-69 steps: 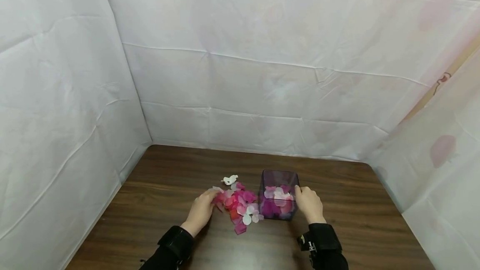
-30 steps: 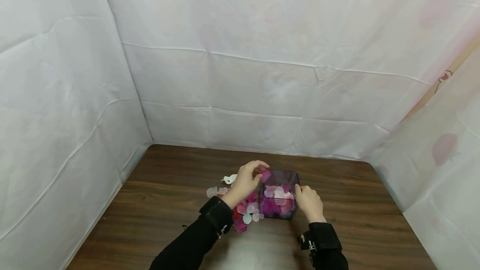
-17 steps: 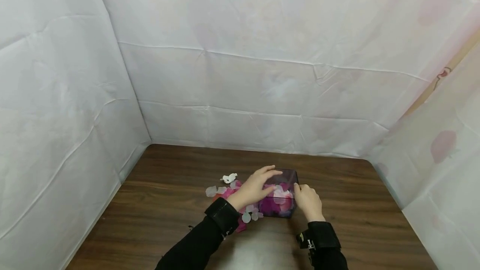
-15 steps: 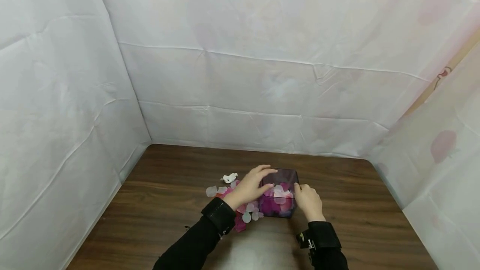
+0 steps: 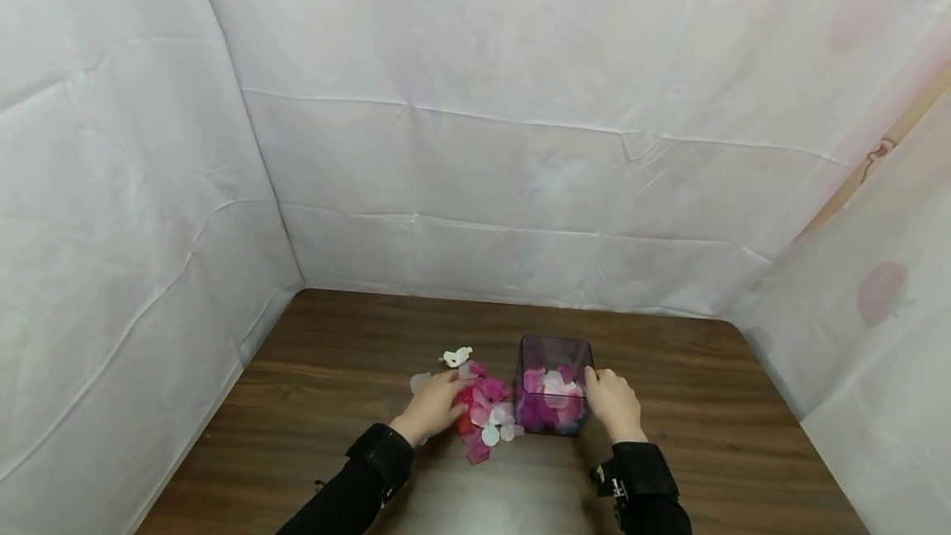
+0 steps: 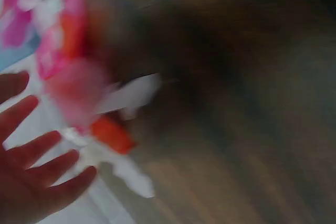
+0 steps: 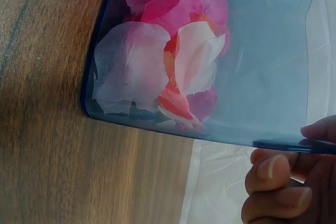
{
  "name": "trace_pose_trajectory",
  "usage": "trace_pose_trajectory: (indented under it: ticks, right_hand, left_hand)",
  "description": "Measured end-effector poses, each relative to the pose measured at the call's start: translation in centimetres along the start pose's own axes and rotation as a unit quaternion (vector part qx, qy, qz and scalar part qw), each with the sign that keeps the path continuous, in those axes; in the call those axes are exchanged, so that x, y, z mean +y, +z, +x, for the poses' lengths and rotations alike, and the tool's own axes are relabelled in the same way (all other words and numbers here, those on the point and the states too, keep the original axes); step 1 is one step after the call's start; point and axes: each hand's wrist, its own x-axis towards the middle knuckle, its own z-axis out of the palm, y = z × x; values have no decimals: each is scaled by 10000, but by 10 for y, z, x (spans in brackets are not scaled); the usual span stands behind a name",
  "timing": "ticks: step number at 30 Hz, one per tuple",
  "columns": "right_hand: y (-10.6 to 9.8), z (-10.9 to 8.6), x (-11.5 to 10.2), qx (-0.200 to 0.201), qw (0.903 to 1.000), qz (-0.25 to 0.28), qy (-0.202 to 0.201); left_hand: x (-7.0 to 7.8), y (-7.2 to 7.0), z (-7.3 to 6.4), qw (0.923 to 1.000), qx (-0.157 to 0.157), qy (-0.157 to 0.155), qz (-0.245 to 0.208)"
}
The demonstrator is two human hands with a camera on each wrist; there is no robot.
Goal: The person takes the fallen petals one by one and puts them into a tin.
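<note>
- Many loose petals (image 5: 492,389) lay just left of box (image 5: 555,350); inner petals (image 5: 560,390) sat below its rim.
- L hand (image 5: 429,408) was spread over pile's side away from box, fingers fairly straight, nothing gripped AFAICT.
- R hand (image 5: 615,404) pinched box's right wall.
- IMO I needed L fingers curled low, small bunches, lifts clear of box rim; R grip steady, no squeeze.

Blurry petals (image 6: 76,85), left wrist view

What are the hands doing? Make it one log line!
left hand: fingers spread at petal pile | right hand: holds purple box by rim | box contents: petals
</note>
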Motion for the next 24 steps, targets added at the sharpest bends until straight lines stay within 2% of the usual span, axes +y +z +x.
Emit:
trace_pose_trajectory:
  ticks: [2,4,7,12,14,16,18,24]
  right_hand:
    - [2,0,0,5,10000,-6,-20]
    - [3,0,-1,21,10000,-3,-61]
    - [3,0,-1,49,10000,-5,-76]
    - [-2,1,0,78,9999,-3,-66]
    - [-3,2,0,90,9999,5,-44]
    - [-5,2,0,112,9999,17,-21]
    - [-6,3,0,117,9999,26,-9]
    - [-4,3,0,47,10000,-45,-38]
  left_hand:
    - [-6,11,-8,9993,-178,23,319]
    - [-10,18,-13,9985,-81,64,544]
    - [-12,22,-12,9963,440,90,729]
    - [-6,14,-2,9898,1211,4,756]
    - [-2,9,0,9868,1469,-59,683]
    - [0,5,2,9853,1593,-80,604]
    - [2,4,2,9863,1522,-92,628]
    - [-1,16,-6,9921,932,-57,832]
